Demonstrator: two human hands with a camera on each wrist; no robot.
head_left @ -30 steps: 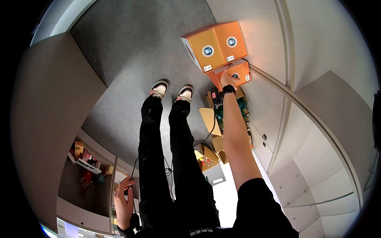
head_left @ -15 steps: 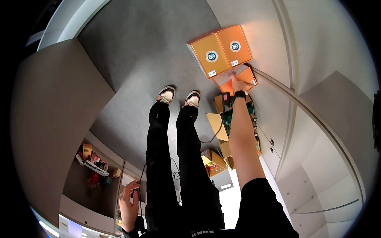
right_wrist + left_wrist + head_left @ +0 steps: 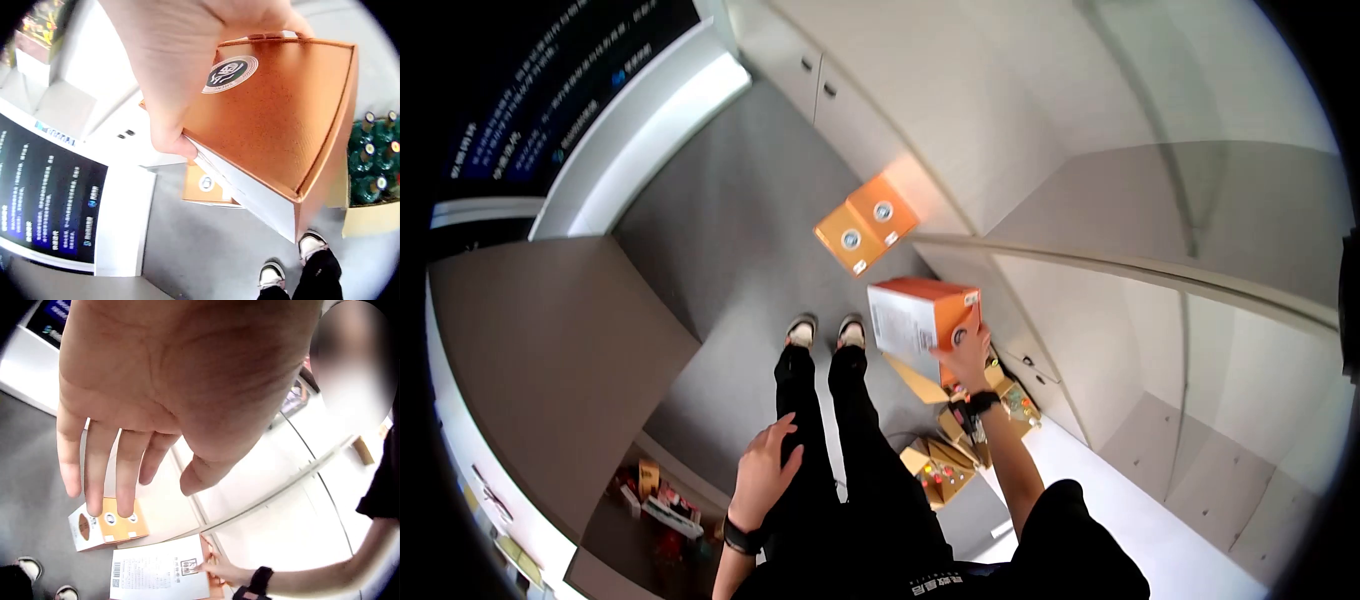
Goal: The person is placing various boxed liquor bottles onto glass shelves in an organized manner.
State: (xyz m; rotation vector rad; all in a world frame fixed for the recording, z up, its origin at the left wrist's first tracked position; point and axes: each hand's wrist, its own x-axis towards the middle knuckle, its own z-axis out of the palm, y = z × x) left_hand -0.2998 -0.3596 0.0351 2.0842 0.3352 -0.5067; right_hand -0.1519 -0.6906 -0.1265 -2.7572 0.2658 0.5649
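Note:
My right hand (image 3: 967,358) grips an orange box with a white printed side (image 3: 905,322) across one end, holding it above the floor. In the right wrist view the thumb presses the white side of that box (image 3: 269,119) and the other fingers reach over its far edge. My left hand (image 3: 764,474) is empty, held over my legs; the left wrist view shows its fingers (image 3: 127,469) spread and nearly straight. Two more orange boxes (image 3: 867,225) stand side by side on the floor against the cabinet.
Open cartons (image 3: 940,470) with small items stand on the floor to the right of my legs; one carton holds green bottles (image 3: 369,156). Pale cabinets (image 3: 1040,250) line the right side. An open shelf (image 3: 615,535) with boxes lies at the lower left.
The box in my right hand has come up off the floor, away from the other two, and its white side now shows. My left hand has risen over my legs. The head view has shifted.

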